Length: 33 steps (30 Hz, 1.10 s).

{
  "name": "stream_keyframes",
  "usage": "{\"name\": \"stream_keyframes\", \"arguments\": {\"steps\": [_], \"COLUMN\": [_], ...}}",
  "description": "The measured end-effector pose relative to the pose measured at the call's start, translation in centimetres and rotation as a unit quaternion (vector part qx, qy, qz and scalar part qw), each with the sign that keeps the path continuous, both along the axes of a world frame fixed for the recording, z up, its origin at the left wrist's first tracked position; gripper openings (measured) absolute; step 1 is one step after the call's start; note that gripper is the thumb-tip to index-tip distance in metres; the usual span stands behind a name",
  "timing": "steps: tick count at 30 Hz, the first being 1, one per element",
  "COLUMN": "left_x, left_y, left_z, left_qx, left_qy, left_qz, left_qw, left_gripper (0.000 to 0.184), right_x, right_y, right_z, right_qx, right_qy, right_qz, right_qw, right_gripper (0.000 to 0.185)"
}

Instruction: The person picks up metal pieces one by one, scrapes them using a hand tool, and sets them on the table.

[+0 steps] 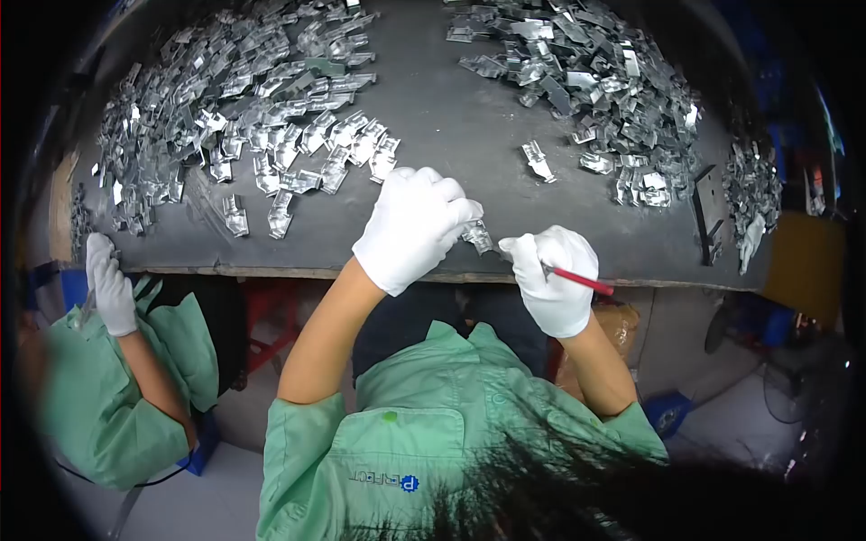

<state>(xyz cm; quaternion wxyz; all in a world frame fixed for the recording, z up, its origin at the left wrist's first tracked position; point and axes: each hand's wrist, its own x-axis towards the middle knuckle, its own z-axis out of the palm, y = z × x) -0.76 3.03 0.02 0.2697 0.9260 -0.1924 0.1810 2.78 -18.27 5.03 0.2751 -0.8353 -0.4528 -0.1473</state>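
Note:
My left hand (pixel 410 227), in a white glove, pinches a small shiny bent metal part (pixel 478 238) near the table's front edge. My right hand (pixel 557 281), gloved too, is closed around a slim tool with a red handle (pixel 585 282). The handle sticks out to the right, and the tool's tip points left, close to the metal part; whether it touches cannot be made out. Just beyond my left fingers lie more metal parts (pixel 383 159). A single loose metal part (pixel 538 161) rests on the dark tabletop past my right hand.
A wide pile of metal parts (pixel 244 99) covers the table's left side, with another pile (pixel 622 99) at the right. A black flat piece (pixel 709 215) lies near the right edge. At left, a co-worker's gloved hand (pixel 112 287) is at the table corner.

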Motion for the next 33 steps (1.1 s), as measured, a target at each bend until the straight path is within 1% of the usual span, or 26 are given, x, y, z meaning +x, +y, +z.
{"name": "stream_keyframes", "arguments": {"steps": [3, 4, 7, 8, 10, 11, 12, 13, 14, 16, 17, 18, 19, 20, 21, 22, 25, 26, 29, 30, 31, 33], "left_x": [0.1, 0.2, 0.3, 0.3, 0.3, 0.2, 0.0, 0.0, 0.2, 0.6, 0.2, 0.0, 0.1, 0.2, 0.2, 0.2, 0.1, 0.2, 0.2, 0.2, 0.2, 0.3], "left_y": [0.1, 0.1, 0.0, 0.0, 0.0, -0.1, -0.2, -0.2, -0.1, 0.1, -0.1, -0.2, -0.1, -0.1, -0.1, -0.1, 0.0, -0.1, -0.1, -0.1, 0.0, 0.0], "left_z": [0.0, -0.1, -0.3, -0.3, 0.1, 0.1, 0.0, 0.1, 0.2, 0.1, -0.1, -0.2, -0.2, -0.2, -0.1, -0.1, 0.0, 0.1, 0.2, 0.2, 0.1, 0.2], "left_qx": [-0.017, -0.02, -0.026, -0.027, -0.006, 0.004, -0.004, -0.011, -0.017, -0.01, -0.011, -0.01, -0.007, -0.004, -0.007, -0.01, 0.002, 0.009, 0.031, 0.022, 0.013, 0.004], "left_qy": [0.005, 0.0, 0.005, 0.01, 0.023, 0.029, 0.031, 0.032, 0.028, 0.015, 0.018, 0.023, 0.026, 0.028, 0.028, 0.028, 0.042, 0.048, 0.052, 0.05, 0.045, 0.035], "left_qz": [-0.009, -0.008, -0.007, -0.005, 0.005, 0.01, 0.01, 0.008, 0.004, 0.011, 0.01, 0.008, 0.007, 0.005, 0.004, 0.003, 0.005, 0.005, 0.01, 0.008, 0.006, 0.001], "left_qw": [1.0, 1.0, 1.0, 1.0, 1.0, 1.0, 0.999, 0.999, 0.999, 1.0, 1.0, 1.0, 1.0, 1.0, 1.0, 1.0, 0.999, 0.999, 0.998, 0.998, 0.999, 0.999], "left_gripper": [0.029, 0.029, 0.026, 0.025, 0.022, 0.021, 0.021, 0.02, 0.02, 0.02, 0.02, 0.02, 0.021, 0.022, 0.022, 0.021, 0.02, 0.02, 0.019, 0.019, 0.019, 0.019], "right_x": [-0.8, -1.1, -1.5, -1.3, -1.0, -0.6, 0.0, 1.2, 0.3, -0.2, -0.8, -0.8, -0.8, -0.3, 0.0, -0.2, -1.1, -1.2, -1.2, -0.8, -0.4, 0.0], "right_y": [0.5, 1.0, 1.8, 1.6, 1.5, 1.5, 2.1, 1.2, 1.1, 0.4, -0.7, -0.8, -0.6, -0.4, -0.1, 0.1, 0.8, 0.9, 1.1, 1.8, 2.4, 1.3], "right_z": [0.2, 0.6, 0.8, 0.9, 0.0, 0.3, 1.2, 0.4, 0.7, 0.3, -0.9, -1.0, -1.0, -0.4, 0.2, 0.5, 0.3, -0.1, 0.0, 0.9, 1.8, 0.4], "right_qx": [-0.089, -0.101, -0.107, -0.142, -0.042, -0.001, 0.062, 0.141, 0.175, 0.193, 0.179, 0.135, 0.1, 0.03, -0.042, -0.099, -0.056, -0.05, -0.062, 0.007, 0.142, 0.239], "right_qy": [-0.053, -0.092, -0.08, -0.062, 0.108, 0.309, 0.469, 0.595, 0.594, 0.52, 0.446, 0.359, 0.259, 0.146, 0.031, -0.001, 0.006, -0.025, 0.021, 0.335, 0.546, 0.587], "right_qz": [-0.018, -0.017, -0.037, -0.027, -0.078, -0.156, -0.259, -0.282, -0.302, -0.261, -0.212, -0.158, -0.11, -0.06, -0.009, -0.008, -0.025, -0.025, -0.038, -0.157, -0.327, -0.309], "right_qw": [0.994, 0.99, 0.99, 0.988, 0.99, 0.938, 0.842, 0.74, 0.725, 0.79, 0.851, 0.91, 0.955, 0.987, 0.999, 0.995, 0.998, 0.998, 0.997, 0.929, 0.758, 0.709], "right_gripper": [0.018, 0.022, 0.021, 0.017, 0.01, 0.006, 0.011, 0.02, 0.014, 0.005, 0.002, 0.004, 0.007, 0.009, 0.011, 0.015, 0.019, 0.019, 0.014, 0.011, 0.024, 0.035]}}
